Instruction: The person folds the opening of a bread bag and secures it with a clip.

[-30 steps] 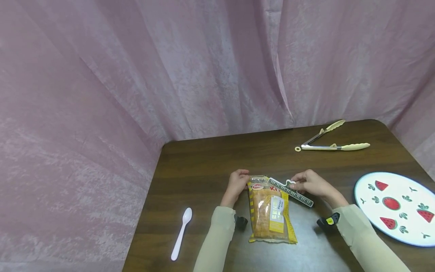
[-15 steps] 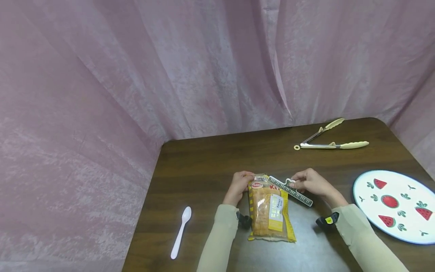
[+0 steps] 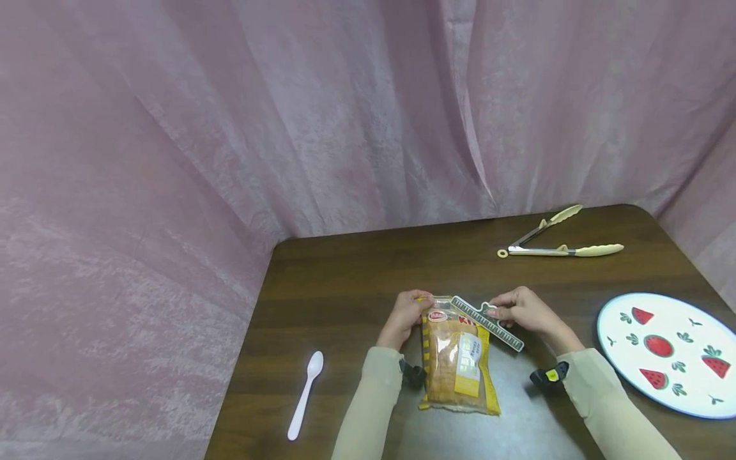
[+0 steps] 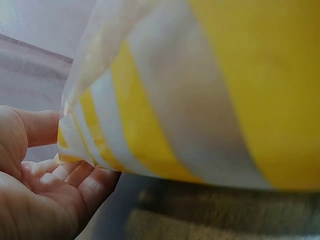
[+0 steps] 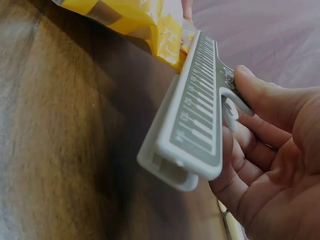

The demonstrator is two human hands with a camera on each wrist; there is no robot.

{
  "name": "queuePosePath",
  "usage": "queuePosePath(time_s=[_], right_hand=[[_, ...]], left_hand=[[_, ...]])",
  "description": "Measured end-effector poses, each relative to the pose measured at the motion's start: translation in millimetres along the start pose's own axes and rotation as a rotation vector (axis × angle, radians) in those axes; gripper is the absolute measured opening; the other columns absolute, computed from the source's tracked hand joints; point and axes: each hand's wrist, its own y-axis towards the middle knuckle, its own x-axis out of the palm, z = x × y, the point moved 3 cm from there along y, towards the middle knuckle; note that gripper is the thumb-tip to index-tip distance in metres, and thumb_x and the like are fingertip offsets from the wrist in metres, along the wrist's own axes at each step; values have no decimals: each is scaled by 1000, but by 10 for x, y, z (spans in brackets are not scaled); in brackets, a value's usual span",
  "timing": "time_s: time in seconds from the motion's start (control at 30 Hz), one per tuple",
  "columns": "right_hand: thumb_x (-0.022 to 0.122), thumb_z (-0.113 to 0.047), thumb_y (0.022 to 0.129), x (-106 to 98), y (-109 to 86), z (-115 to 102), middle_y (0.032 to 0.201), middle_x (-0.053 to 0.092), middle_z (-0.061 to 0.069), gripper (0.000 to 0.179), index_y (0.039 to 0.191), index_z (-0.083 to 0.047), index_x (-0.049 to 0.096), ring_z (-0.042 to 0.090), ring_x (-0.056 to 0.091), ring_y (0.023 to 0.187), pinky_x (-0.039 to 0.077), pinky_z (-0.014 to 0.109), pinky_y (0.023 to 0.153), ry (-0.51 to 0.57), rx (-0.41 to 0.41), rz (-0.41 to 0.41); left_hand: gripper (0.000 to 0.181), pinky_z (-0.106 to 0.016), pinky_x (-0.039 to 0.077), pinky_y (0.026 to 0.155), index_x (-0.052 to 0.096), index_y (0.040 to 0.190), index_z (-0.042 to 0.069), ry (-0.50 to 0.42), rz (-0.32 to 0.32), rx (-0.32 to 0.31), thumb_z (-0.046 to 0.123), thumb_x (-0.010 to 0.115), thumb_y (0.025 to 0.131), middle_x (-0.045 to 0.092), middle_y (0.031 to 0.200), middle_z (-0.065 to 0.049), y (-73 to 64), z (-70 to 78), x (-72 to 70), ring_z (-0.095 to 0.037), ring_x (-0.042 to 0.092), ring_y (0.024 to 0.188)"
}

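A clear and yellow bag of bread (image 3: 454, 358) lies on the table, its printed label facing up. My left hand (image 3: 402, 316) holds the bag's top left corner; in the left wrist view, the thumb and fingers of that hand (image 4: 50, 195) pinch the striped edge of the wrapper. My right hand (image 3: 529, 313) pinches the handle of a long clip (image 3: 489, 324) with a piano-key pattern. The clip lies slantwise across the bag's top right corner. In the right wrist view, the near end of the clip (image 5: 192, 120) gapes slightly, and the yellow wrapper (image 5: 145, 25) meets its far end.
A white plastic spoon (image 3: 305, 396) lies to the left. Metal tongs (image 3: 543, 250) with cream tips lie spread at the back right. A large white plate (image 3: 627, 358) with watermelon drawings is beside my right forearm. A pink curtain (image 3: 368, 128) hangs behind the table.
My left hand has moved a little to the right, its fingers now further over the bag's top edge. My right hand and the clip have shifted very slightly left.
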Motion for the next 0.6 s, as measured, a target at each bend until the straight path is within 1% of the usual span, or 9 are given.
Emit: queuePosePath(time_s=[0.23, 0.37, 0.6], right_hand=[[71, -3, 92, -4, -15, -64, 82, 72, 16, 30, 110, 20, 66, 14, 61, 60, 52, 30, 55, -27, 16, 55], [71, -3, 92, -23, -1, -63, 85, 73, 18, 31, 112, 21, 65, 15, 62, 61, 53, 30, 56, -33, 33, 77], [72, -4, 92, -16, 37, -37, 84, 73, 17, 32, 112, 21, 65, 15, 63, 63, 53, 29, 57, 6, 61, 67]], left_hand=[[13, -22, 36, 50, 69, 100, 1, 11, 1, 3, 14, 68, 97, 59, 74, 0, -22, 16, -14, -8, 44, 57], [13, -22, 37, 51, 69, 100, 0, 8, -6, 9, 13, 69, 97, 58, 74, 0, -29, 22, -44, -8, 46, 58], [13, -22, 40, 52, 69, 101, 1, 6, -9, -6, 13, 68, 97, 60, 76, -1, -28, 6, -63, -9, 49, 60]])
